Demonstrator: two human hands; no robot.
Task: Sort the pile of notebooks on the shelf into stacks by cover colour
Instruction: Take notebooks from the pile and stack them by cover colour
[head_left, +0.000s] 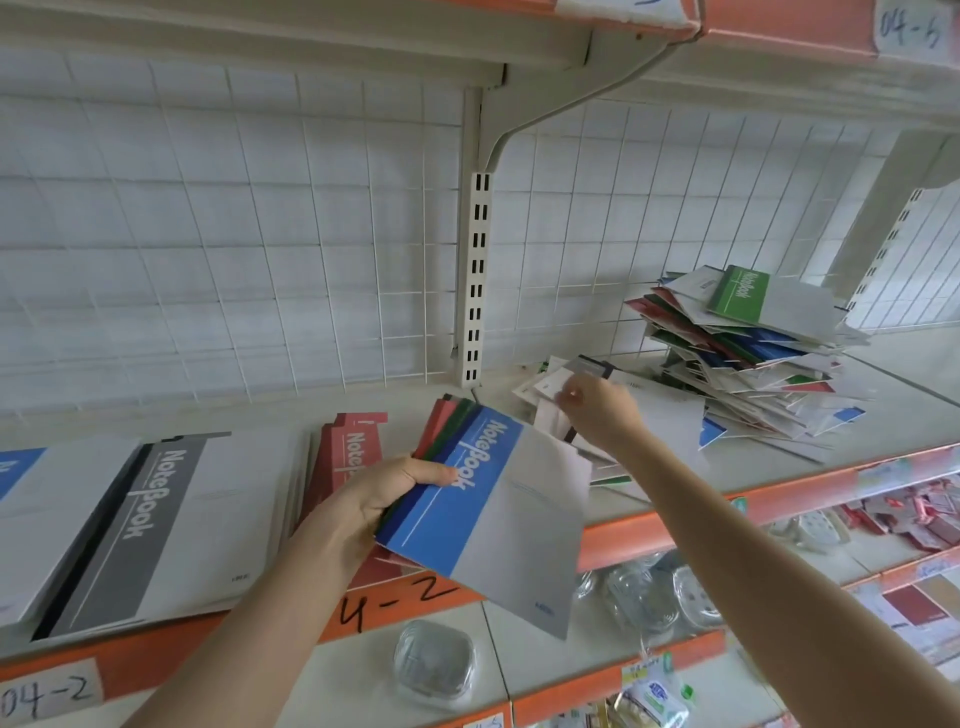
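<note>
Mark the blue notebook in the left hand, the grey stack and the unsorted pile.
blue notebook (452, 514): head view, on its blue band.
grey stack (150, 530): head view, on the top cover's grey band.
unsorted pile (753, 364): head view, on its jumbled middle layers.

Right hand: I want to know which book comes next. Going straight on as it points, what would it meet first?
Probably the white notebook with a black spine band, which the right hand seems to pinch with its fingers; behind it stands the white wire-grid back panel. Depth is unclear.
</note>
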